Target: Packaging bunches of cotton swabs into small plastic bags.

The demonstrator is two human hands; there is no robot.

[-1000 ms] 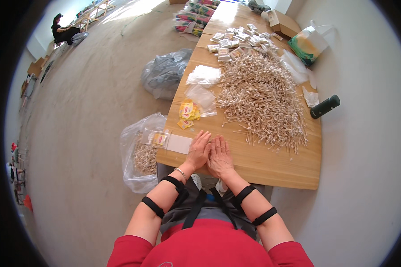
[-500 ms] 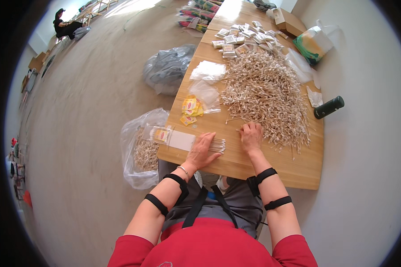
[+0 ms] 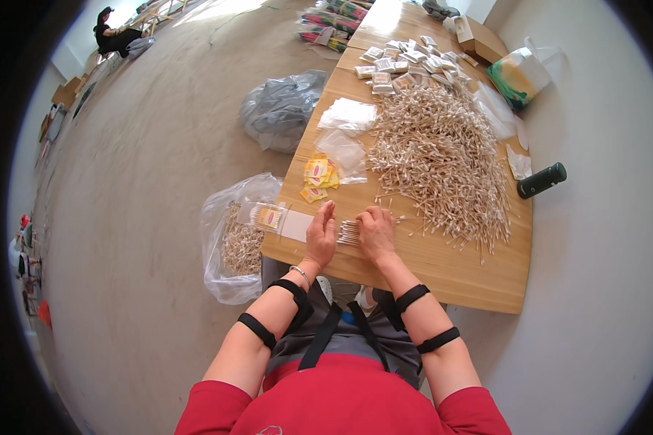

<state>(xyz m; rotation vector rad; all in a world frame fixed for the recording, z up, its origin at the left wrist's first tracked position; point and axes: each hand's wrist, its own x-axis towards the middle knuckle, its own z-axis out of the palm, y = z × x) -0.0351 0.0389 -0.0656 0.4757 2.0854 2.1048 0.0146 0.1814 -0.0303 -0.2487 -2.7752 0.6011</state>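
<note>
A small row of cotton swabs (image 3: 349, 232) lies on the table between my two hands. My left hand (image 3: 321, 236) stands on its edge at the left end of the row, fingers stretched out and holding nothing. At the row's other end, my right hand (image 3: 376, 233) has its fingers curled down on the swabs, partly hiding them. A white card strip (image 3: 294, 225) runs left from under my left hand. On its far end sits a clear bag of swabs with a yellow label (image 3: 266, 217), at the table's left edge.
A large heap of loose cotton swabs (image 3: 442, 163) covers the table's middle. Beyond it are filled packets (image 3: 403, 61). Yellow labels (image 3: 318, 174) and clear bags (image 3: 345, 152) lie at left. A dark green bottle (image 3: 542, 181) is at right. A plastic sack (image 3: 218, 254) stands below the edge.
My right hand has moved left from beside the heap onto the row of swabs. My left hand has lifted from lying flat over the swabs and turned onto its edge.
</note>
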